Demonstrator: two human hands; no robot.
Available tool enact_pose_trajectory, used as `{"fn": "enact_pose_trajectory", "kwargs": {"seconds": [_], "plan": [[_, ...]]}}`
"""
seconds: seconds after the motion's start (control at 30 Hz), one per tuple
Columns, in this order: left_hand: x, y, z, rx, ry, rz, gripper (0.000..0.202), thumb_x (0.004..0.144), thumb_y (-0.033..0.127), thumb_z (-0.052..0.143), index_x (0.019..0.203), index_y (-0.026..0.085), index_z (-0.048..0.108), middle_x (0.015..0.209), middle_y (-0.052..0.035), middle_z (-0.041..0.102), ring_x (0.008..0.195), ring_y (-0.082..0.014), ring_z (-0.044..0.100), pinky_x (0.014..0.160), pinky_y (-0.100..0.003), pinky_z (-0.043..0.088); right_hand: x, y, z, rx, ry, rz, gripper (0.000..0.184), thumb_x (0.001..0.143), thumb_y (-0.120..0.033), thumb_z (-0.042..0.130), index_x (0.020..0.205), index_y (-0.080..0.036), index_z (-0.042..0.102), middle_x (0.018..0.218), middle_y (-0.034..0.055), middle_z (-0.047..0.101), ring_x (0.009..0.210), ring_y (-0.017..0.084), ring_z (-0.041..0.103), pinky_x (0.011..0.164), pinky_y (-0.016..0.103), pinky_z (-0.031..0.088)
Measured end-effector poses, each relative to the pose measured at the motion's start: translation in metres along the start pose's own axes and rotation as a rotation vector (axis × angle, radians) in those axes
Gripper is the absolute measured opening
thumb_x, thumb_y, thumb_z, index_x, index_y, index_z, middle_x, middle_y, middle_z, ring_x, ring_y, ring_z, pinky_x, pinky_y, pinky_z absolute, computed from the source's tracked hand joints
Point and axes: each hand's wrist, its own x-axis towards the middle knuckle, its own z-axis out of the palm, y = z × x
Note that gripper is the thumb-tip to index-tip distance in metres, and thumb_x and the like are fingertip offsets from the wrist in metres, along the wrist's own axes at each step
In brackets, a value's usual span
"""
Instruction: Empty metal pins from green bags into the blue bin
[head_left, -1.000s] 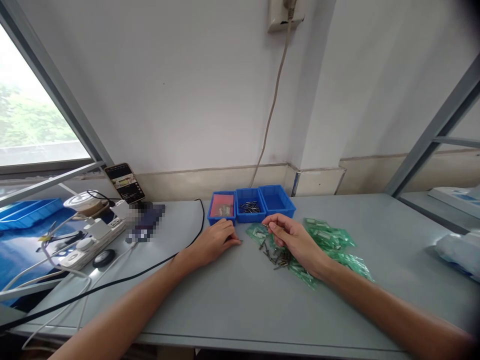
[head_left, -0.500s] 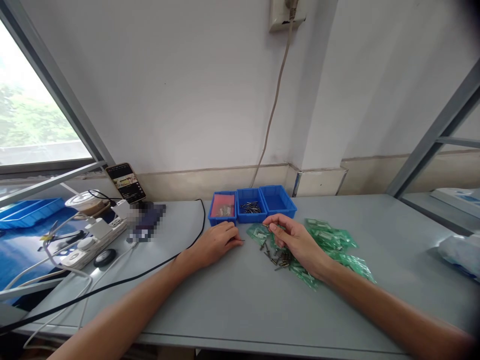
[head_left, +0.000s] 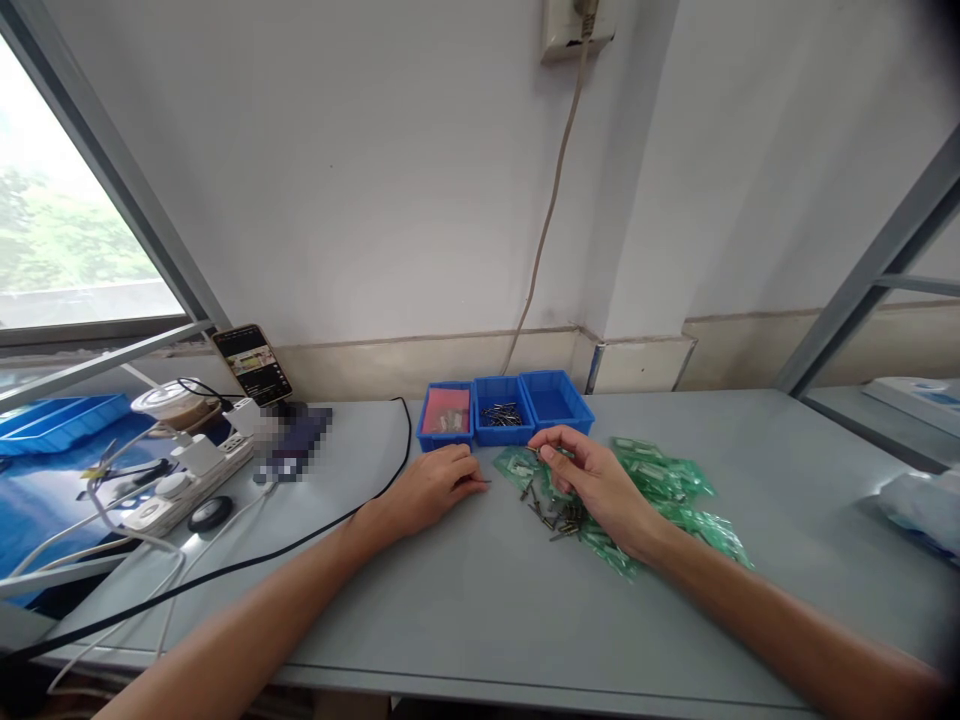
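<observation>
Pins (head_left: pixel 568 526), slim and metallic, lie loose in front of the middle blue bin (head_left: pixel 504 436) and to its right, beside crinkled green plastic bags (head_left: pixel 660 475). They look light, stiff and slightly slippery (smooth shafts might roll), so probably best pinched around mid-length. Just in front of that hard-walled bin, the right hand (head_left: pixel 581 468) clamps a small part (head_left: pixel 532 449) between thumb and forefinger; front-left of it, the left hand (head_left: pixel 435 485) has fingertips together on a thin rod (head_left: pixel 487 482), mostly hidden.

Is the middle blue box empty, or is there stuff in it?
Not empty: the middle blue box has a pile of thin metal pieces in it, with its blue back wall showing above them.
</observation>
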Motion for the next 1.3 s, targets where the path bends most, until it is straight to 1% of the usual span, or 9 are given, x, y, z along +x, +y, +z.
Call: {"fn": "enact_pose_trajectory", "kwargs": {"seconds": [0.23,0.47,0.63,0.73,1.0,1.17,1.3], "plan": [[0.0012,0.0019,-0.0017,-0.003,-0.01,0.013,0.022,0.109,0.034,0.056,0.095,0.019,0.063,0.097,-0.003,0.063,0.092,-0.0168,0.06,0.08,-0.026,0.047,-0.0002,0.0004,-0.0004,-0.002,-0.004,0.001,0.032,0.099,-0.056,0.063,0.111,-0.027,0.069,0.073,-0.0044,0.043,0.067,0.016,0.042,0.06,0.028,0.033],[0.0009,0.0005,0.0009,0.002,0.006,0.016,0.024,0.109,0.037,0.055,0.096,0.018,0.064,0.098,-0.0042,0.065,0.093,-0.0177,0.06,0.08,-0.028,0.048,0.0006,-0.0012,0.0012,0.011,0.017,-0.01,0.033,0.098,-0.056,0.064,0.109,-0.025,0.069,0.079,-0.0025,0.05,0.065,0.014,0.042,0.059,0.028,0.034],[0.0021,0.0011,0.0011,0.05,0.005,0.073,0.026,0.109,0.037,0.055,0.092,0.018,0.062,0.094,-0.0046,0.065,0.092,-0.0192,0.057,0.083,-0.031,0.046,0.001,-0.002,0.002,0.005,0.029,-0.02,0.037,0.096,-0.06,0.064,0.108,-0.025,0.07,0.08,-0.0013,0.051,0.065,0.015,0.043,0.058,0.028,0.034],[0.0027,0.0018,0.0007,0.063,0.008,0.083,0.025,0.109,0.035,0.055,0.093,0.018,0.062,0.094,-0.0046,0.066,0.092,-0.0194,0.057,0.085,-0.031,0.046,0.0008,-0.0017,0.0017,0.008,0.035,-0.029,0.038,0.095,-0.06,0.065,0.108,-0.025,0.07,0.079,-0.0011,0.052,0.064,0.015,0.043,0.057,0.028,0.035],[0.0019,0.0012,0.0027,0.051,0.023,0.092,0.023,0.109,0.034,0.056,0.095,0.018,0.065,0.095,-0.0046,0.066,0.093,-0.0191,0.056,0.085,-0.03,0.046,0.0012,0.0001,0.0005,-0.015,0.045,-0.032,0.036,0.096,-0.059,0.066,0.107,-0.025,0.071,0.073,-0.0036,0.048,0.063,0.015,0.043,0.057,0.027,0.035],[0.0023,0.0018,0.0027,0.041,0.02,0.096,0.024,0.109,0.034,0.055,0.097,0.018,0.066,0.096,-0.0051,0.067,0.093,-0.0193,0.057,0.085,-0.031,0.047,0.0013,-0.0006,0.0008,-0.025,0.052,-0.029,0.04,0.094,-0.062,0.065,0.107,-0.024,0.07,0.072,-0.0034,0.047,0.063,0.015,0.044,0.057,0.027,0.036],[0.0026,0.0031,0.0006,0.026,0.01,0.09,0.022,0.11,0.034,0.054,0.102,0.019,0.068,0.099,-0.0056,0.069,0.096,-0.0198,0.06,0.088,-0.032,0.048,0.0013,-0.0015,0.0014,-0.018,0.054,-0.014,0.042,0.094,-0.063,0.065,0.107,-0.023,0.07,0.071,-0.0032,0.046,0.063,0.015,0.043,0.056,0.027,0.035]]}}
